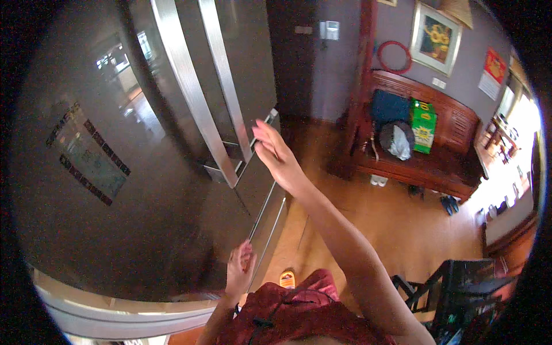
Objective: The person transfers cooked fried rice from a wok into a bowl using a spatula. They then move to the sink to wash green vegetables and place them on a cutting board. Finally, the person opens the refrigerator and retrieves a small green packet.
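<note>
A dark, glossy refrigerator (172,241) with two long brushed-metal door handles (189,90) fills the left side. My right hand (276,155) is raised beside the lower ends of the handles, near the fridge's edge; its fingers are partly extended and I see nothing in it. Whether its fingertips touch the fridge is not clear. Lower down, my left hand (242,265) is beside the lower drawer fronts (269,224), with loosely curled fingers and nothing visible in it. The doors and drawers look closed.
A carved wooden bench (457,168) stands at the right, holding a green box (423,129), a dark cushion (390,105) and a hat-like round item with a white bag. Shoes (449,205) lie beneath it. A black folding frame (444,284) stands at lower right.
</note>
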Tool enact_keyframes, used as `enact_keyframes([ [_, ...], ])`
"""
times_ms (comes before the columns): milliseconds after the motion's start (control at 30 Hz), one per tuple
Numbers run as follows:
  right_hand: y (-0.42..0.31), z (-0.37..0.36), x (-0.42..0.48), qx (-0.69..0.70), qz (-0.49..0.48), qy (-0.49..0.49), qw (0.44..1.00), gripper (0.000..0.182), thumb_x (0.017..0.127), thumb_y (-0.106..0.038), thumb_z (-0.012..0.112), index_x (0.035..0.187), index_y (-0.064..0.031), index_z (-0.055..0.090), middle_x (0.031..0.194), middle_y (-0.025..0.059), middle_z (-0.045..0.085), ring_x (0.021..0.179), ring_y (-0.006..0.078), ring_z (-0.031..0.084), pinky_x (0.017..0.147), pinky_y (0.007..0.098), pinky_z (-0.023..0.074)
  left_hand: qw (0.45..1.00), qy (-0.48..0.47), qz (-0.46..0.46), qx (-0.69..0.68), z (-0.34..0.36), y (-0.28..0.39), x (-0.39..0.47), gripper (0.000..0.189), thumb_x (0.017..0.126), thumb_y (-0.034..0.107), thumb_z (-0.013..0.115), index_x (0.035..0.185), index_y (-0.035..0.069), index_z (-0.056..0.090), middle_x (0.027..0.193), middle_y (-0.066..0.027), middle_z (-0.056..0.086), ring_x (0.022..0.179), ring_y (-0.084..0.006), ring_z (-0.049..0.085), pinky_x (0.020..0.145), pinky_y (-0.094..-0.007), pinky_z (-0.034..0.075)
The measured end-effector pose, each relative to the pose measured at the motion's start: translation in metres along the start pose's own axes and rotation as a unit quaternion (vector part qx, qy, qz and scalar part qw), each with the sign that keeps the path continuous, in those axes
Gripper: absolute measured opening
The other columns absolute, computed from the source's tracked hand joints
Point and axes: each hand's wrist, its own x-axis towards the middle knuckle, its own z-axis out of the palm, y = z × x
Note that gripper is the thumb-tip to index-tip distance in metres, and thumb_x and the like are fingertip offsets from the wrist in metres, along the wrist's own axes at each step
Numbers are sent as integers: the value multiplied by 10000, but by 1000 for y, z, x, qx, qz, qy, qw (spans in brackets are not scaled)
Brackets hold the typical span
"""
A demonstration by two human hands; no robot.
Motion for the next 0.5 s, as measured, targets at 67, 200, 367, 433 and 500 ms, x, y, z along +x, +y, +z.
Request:
enact_keyframes([
  [67, -10, 15, 34, 122, 36, -57, 990, 471, 1020, -257, 565, 1409, -41, 412, 1141, 65, 570, 1074, 140, 540, 956, 293, 428, 998, 59, 22, -11, -2, 31, 27, 429, 925, 70, 649, 1330, 17, 518, 1213, -163, 599, 1065, -240, 618, 899, -345, 524],
  [200, 3, 22, 59, 132, 22, -141, 981, 378, 999, -350, 596, 1166, -54, 431, 925, 7, 519, 890, 96, 498, 813, 280, 439, 974, 204, 3, -102, 11, 61, 55, 361, 931, -2, 590, 1282, -2, 506, 1224, -113, 588, 1148, -208, 581, 963, -335, 469],
  [367, 9, -17, 65, 170, 19, -174, 970, 269, 1003, -174, 602, 1141, -69, 396, 899, -7, 461, 777, 70, 445, 670, 241, 426, 906, 397, 14, -149, 30, 96, 84, 375, 993, 112, 545, 1350, 12, 483, 1211, -112, 591, 1135, -199, 567, 1021, -351, 426],
  [433, 7, -55, 67, 211, 71, -214, 951, 259, 997, -153, 608, 1139, -64, 410, 953, 0, 484, 798, 62, 476, 647, 224, 435, 887, 448, 6, -107, 29, 113, 100, 376, 1012, 148, 518, 1361, 14, 486, 1217, -112, 593, 1138, -200, 564, 1024, -347, 419],
  [500, 0, -105, 63, 185, 64, -206, 959, 256, 985, -132, 622, 1156, -73, 442, 975, 6, 549, 879, 75, 556, 670, 220, 479, 866, 491, 72, -65, 30, 128, 122, 375, 1027, 181, 523, 1359, 14, 479, 1282, -116, 577, 1173, -214, 558, 1033, -371, 435],
])
